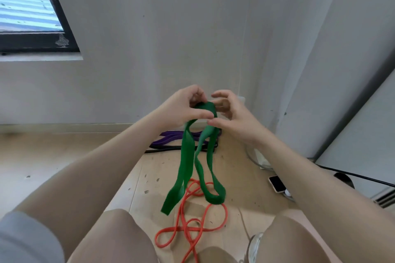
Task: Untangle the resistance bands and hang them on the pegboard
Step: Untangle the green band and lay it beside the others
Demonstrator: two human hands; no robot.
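A wide green resistance band (188, 156) hangs in twisted loops from both hands, held up over the floor in the middle of the view. My left hand (183, 104) pinches its top fold. My right hand (230, 113) touches the same fold from the right, thumb and fingers curled around it. A thin orange band (188, 226) lies tangled on the floor below. A purple band (168, 139) and a black one lie on the floor by the wall, behind the green band. No pegboard is in view.
A phone (277, 183) lies on the floor at the right, beside a black cable (352, 174) and a white door or cabinet panel (363, 113). A window (32, 17) is at the upper left. My knees and a shoe (254, 247) fill the bottom.
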